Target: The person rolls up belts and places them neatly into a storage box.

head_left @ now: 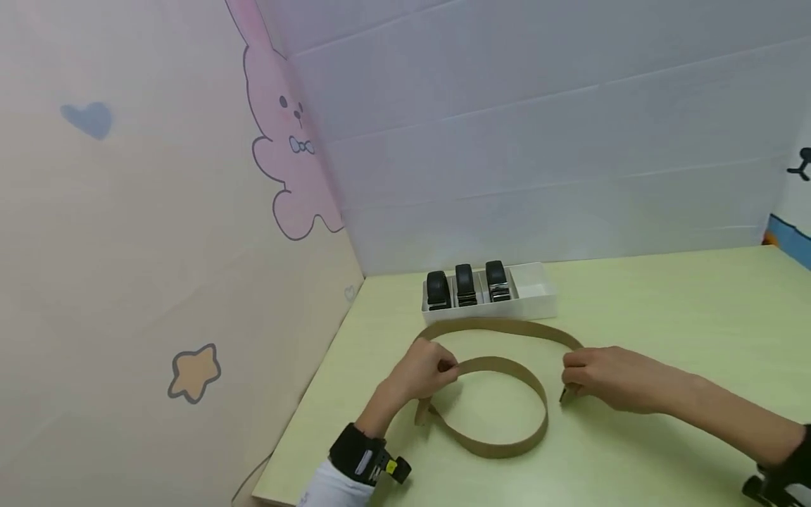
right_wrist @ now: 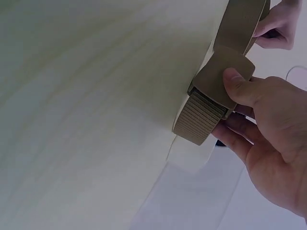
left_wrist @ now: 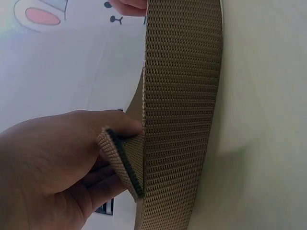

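Note:
A tan webbing belt (head_left: 497, 451) stands on its edge on the table, bent into a loop with an outer arc behind it. My left hand (head_left: 423, 370) pinches the strap at the loop's left side. In the left wrist view, the belt's dark-edged cut end (left_wrist: 122, 160) sticks out beside the thumb of that hand (left_wrist: 53, 163). On the right, my right hand (head_left: 611, 377) grips the belt's flat tan buckle (right_wrist: 223, 79). Its thumb lies on the buckle's face and its fingers are behind, as the right wrist view shows. A short ribbed strap piece (right_wrist: 196, 120) protrudes below the buckle.
A white divided tray (head_left: 535, 304) stands behind the belt, holding three rolled black belts (head_left: 465, 283) with shiny buckles in separate compartments. The pale yellow table (head_left: 671, 303) meets a white wall at the back and a wall with cartoon figures on the left.

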`<state>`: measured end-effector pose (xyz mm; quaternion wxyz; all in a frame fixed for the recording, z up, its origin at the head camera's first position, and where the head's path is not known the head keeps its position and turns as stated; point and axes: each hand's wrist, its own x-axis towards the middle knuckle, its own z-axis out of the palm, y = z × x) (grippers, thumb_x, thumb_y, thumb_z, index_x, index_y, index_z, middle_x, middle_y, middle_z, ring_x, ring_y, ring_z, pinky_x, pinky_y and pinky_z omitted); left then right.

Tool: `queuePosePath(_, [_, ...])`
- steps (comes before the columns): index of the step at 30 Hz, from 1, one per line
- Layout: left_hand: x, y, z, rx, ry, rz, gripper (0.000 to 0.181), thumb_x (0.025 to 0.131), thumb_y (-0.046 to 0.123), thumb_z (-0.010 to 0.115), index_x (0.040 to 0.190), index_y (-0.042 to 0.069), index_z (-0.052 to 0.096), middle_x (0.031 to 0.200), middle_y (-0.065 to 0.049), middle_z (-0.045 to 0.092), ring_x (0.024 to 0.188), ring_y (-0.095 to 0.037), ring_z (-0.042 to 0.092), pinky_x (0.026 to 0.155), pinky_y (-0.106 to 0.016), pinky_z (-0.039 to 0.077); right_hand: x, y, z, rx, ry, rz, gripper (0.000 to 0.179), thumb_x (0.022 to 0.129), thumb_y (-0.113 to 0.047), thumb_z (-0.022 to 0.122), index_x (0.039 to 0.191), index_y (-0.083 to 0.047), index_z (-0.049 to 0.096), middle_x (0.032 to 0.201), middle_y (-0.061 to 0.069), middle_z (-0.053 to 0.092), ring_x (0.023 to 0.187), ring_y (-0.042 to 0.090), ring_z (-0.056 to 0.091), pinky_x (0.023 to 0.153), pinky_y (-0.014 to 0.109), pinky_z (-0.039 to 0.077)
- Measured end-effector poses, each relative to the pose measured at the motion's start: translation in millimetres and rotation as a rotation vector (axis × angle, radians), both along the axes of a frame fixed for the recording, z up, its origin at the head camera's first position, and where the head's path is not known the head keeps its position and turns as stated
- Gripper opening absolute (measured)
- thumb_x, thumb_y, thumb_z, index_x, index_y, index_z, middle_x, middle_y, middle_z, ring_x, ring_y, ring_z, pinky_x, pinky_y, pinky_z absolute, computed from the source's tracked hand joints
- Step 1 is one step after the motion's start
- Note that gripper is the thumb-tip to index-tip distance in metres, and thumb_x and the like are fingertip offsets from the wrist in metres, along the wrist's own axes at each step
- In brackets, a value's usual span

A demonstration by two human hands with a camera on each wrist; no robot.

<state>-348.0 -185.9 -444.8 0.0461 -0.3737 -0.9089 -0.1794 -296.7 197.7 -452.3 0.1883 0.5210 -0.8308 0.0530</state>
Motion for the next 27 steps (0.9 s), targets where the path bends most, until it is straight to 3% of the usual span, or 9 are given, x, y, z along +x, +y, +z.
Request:
queuePosePath(5, [-20.4,53.3,2.6,-0.045,0.002,-0.073,0.014,0.105,0.014,0.081,0.098,0.01,0.092,0.083,0.001,0.085,0.059,0.007,0.048,0.057,-0.008,0.038,1.5,56.8,-2.3,-0.021,0.004,-0.114,0.032,0.078,-0.006,0.098,0.088,-0.023,0.072,0.087,-0.014,0.053,0.078,-0.005,0.051,0.06,0.019,0.048])
queuePosePath(11, [-37.4,98.8,4.6,-0.068,-0.016,-0.094,0.014,0.106,0.019,0.081,0.103,0.011,0.092,0.08,0.005,0.081,0.058,0.006,0.049,0.056,-0.009,0.038,-0.5,96.8,-6.5,-0.049,0.053,-0.186,0.039,0.071,0.002,0.1,0.088,-0.021,0.074,0.089,-0.011,0.058,0.078,0.0,0.055,0.061,0.019,0.05])
queuePosePath(14, [-40.6,106.0,3.7,-0.063,-0.032,-0.089,0.015,0.106,0.02,0.081,0.103,0.012,0.092,0.078,0.006,0.08,0.057,0.006,0.048,0.055,-0.01,0.038,-0.2,102.3,-6.3,-0.071,0.041,-0.229,0.041,0.07,0.002,0.102,0.098,-0.015,0.078,0.098,-0.007,0.069,0.084,0.012,0.067,0.068,0.023,0.058])
queuePosePath(18, [-43.0,106.4,5.9,-0.037,-0.051,-0.078,0.014,0.106,0.018,0.081,0.104,0.01,0.092,0.084,0.002,0.085,0.059,0.006,0.05,0.056,-0.01,0.039,3.5,106.5,3.2,-0.063,-0.073,-0.348,0.051,0.076,0.005,0.098,0.122,-0.01,0.079,0.123,0.005,0.077,0.106,0.03,0.075,0.082,0.035,0.066])
queuePosePath(21, [-45.4,106.8,9.1,-0.009,-0.057,-0.09,0.015,0.107,0.017,0.08,0.104,0.009,0.092,0.088,-0.002,0.087,0.06,0.006,0.051,0.057,-0.009,0.039,5.9,108.1,11.3,-0.062,-0.138,-0.395,0.053,0.082,0.006,0.094,0.13,-0.01,0.077,0.133,0.008,0.077,0.113,0.031,0.074,0.087,0.035,0.065])
queuePosePath(24, [-48.3,109.7,11.6,0.016,-0.046,-0.108,0.017,0.107,0.017,0.078,0.103,0.009,0.092,0.087,-0.003,0.087,0.059,0.006,0.051,0.057,-0.01,0.038,6.6,103.0,16.3,-0.098,-0.195,-0.383,0.048,0.088,0.0,0.092,0.132,-0.011,0.076,0.135,0.008,0.077,0.111,0.028,0.075,0.085,0.032,0.064])
queuePosePath(27, [-50.6,117.1,12.7,0.027,-0.022,-0.12,0.018,0.109,0.019,0.077,0.104,0.01,0.092,0.088,-0.002,0.087,0.059,0.005,0.05,0.058,-0.01,0.036,5.0,88.3,20.8,-0.139,-0.233,-0.368,0.04,0.094,-0.008,0.09,0.131,-0.009,0.076,0.133,0.006,0.078,0.113,0.031,0.076,0.088,0.039,0.065])
